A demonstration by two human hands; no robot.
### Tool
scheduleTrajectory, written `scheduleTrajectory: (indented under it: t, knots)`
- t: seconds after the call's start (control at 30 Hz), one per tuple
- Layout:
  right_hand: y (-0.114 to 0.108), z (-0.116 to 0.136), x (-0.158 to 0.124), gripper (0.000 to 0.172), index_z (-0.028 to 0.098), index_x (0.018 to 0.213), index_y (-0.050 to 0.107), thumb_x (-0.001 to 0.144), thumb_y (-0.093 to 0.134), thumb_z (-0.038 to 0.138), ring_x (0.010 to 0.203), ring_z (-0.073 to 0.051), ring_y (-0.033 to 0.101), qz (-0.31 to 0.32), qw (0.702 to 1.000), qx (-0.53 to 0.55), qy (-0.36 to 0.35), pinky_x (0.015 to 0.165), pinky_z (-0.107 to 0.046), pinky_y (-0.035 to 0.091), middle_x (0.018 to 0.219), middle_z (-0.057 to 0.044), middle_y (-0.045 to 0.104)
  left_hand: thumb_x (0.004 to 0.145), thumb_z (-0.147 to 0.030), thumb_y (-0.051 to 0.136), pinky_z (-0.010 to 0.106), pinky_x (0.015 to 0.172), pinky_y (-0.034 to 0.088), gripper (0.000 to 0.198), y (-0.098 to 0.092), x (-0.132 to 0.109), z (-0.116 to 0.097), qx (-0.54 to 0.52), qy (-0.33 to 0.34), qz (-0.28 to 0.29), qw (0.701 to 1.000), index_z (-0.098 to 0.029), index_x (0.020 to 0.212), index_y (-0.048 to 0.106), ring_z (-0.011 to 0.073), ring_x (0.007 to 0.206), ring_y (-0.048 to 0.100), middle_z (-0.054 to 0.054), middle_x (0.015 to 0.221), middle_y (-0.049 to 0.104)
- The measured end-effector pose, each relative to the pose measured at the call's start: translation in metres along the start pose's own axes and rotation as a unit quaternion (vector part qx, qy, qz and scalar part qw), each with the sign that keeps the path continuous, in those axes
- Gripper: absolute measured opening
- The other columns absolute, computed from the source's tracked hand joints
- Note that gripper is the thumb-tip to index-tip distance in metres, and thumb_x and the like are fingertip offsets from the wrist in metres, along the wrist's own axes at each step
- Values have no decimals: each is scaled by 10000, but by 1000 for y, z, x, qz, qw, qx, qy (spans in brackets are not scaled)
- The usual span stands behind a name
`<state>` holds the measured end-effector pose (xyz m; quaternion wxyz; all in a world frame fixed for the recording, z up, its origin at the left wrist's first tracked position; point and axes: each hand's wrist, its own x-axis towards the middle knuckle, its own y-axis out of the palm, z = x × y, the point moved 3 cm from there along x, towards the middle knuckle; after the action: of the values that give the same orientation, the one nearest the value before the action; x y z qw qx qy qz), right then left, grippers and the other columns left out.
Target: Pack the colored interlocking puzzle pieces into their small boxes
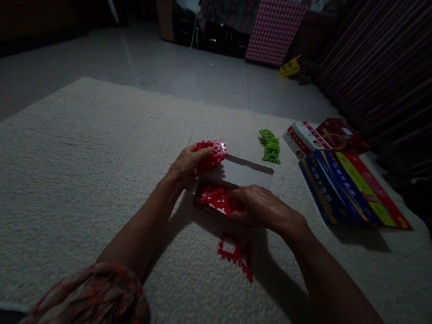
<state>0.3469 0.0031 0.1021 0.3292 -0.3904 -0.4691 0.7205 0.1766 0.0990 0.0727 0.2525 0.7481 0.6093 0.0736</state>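
Observation:
My left hand (188, 164) is closed around a bunch of red plastic building pieces (216, 152) with notched edges, held over the left end of an open cardboard box (247, 173). Inside that box lie more red notched pieces (213, 196). My right hand (253, 204) reaches into the box's right end, fingers bent down among the pieces; its fingertips are partly hidden, so what they pinch cannot be made out. In front of the box, two loose red pieces (229, 247) lie on the pale quilted mat (70, 181).
Behind the box to the right sits a pile of green notched pieces (271, 147). Farther right are a white-and-red box (306, 138), a dark red box (342, 134) and colourful flat packaging (347, 186). A striped curtain (385, 70) hangs along the right side.

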Motion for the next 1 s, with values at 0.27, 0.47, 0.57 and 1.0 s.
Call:
scheduleTrajectory:
  t: [0.27,0.47,0.57,1.0]
  knots:
    - [3,-2,1,107,180,888,671,835,579,164,676,-173,626,-1,998,-58,-6,558,-274,346,834,-85,710,721,-192,753,287,667,554,166,1,0,1,-9,0,3,1000,-136,867,696,159,678,667,82,807,738]
    - [4,2,-6,131,169,917,671,827,587,127,692,-169,611,-40,998,-52,-21,566,-275,356,897,-90,683,719,-211,770,265,612,538,178,0,-1,1,3,-3,-4,1000,-138,864,698,156,660,662,84,802,736]
    - [-1,4,-11,104,173,837,677,809,603,106,666,-143,579,-32,998,-14,-47,566,-258,364,864,-72,664,725,-210,767,261,610,533,165,1,-1,1,3,3,1,1000,-139,857,699,151,655,660,86,806,737]
    - [-30,-23,23,245,168,917,649,770,673,362,665,-111,581,-230,841,490,0,631,-255,482,801,-4,662,673,-230,797,304,660,555,313,1,-2,2,33,18,0,999,-136,940,664,159,677,670,56,828,726]
